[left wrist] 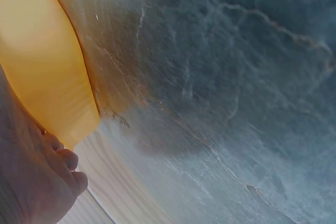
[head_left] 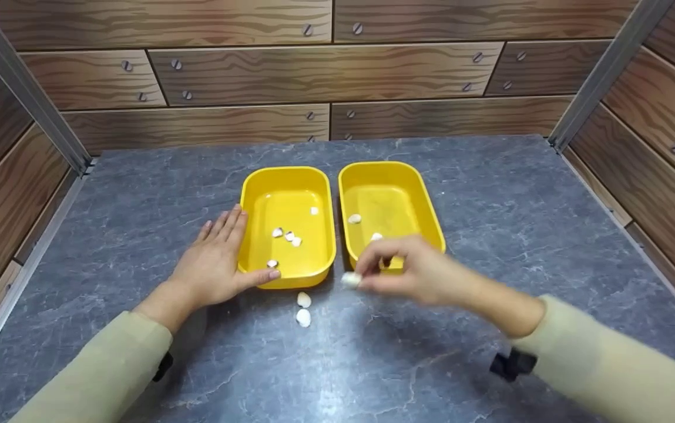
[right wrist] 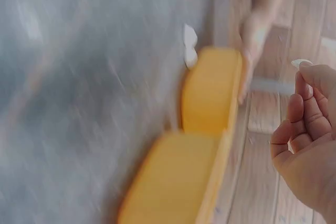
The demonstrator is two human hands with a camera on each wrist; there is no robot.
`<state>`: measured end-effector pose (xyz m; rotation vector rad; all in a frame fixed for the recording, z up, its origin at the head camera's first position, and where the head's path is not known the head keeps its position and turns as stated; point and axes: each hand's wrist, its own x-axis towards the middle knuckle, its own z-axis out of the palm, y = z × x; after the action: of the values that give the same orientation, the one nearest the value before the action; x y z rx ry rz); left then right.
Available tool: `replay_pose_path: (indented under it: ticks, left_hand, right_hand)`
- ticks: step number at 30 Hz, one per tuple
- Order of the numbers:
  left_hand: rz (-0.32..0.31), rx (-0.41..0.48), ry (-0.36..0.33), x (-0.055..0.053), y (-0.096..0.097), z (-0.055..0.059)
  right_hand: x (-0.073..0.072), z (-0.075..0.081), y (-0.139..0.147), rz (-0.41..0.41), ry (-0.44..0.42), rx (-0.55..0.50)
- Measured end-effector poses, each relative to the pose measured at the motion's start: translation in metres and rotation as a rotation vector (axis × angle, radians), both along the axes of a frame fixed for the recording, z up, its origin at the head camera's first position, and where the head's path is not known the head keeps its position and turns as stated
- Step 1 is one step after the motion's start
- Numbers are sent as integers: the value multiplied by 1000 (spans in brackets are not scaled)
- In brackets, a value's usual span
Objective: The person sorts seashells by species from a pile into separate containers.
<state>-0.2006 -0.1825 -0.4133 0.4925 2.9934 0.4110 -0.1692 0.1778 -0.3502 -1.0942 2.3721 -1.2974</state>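
Note:
My left hand rests with straight fingers along the left side of the left yellow tub, its thumb over the near rim. Several small white shells, some with dark patches, lie in that tub, such as a shell near its middle. My right hand pinches a white seashell between thumb and fingertips, in front of the right yellow tub. The right wrist view shows the held shell at the fingertips. A pale shell sits in the right tub, with another shell partly behind the hand.
Two white shells lie on the grey marbled table before the tubs: an upper shell and a lower shell. The tubs stand side by side with a narrow gap. Wood-patterned panels enclose the table's back and sides.

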Motion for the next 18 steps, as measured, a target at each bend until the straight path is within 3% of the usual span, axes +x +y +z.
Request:
replay_pose_path:
  ticks: [4,8,18]
  left_hand:
    - [2,-2,2,0,-1,0]
    - [6,-6,1,0,0,0]
    - [5,-14,-7,0,0,0]
  right_hand:
    - [-20,16,15,-97,70,6]
    - [-38,23,25,-145,94,-12]
    - [-76,17,43,-278,66,12]
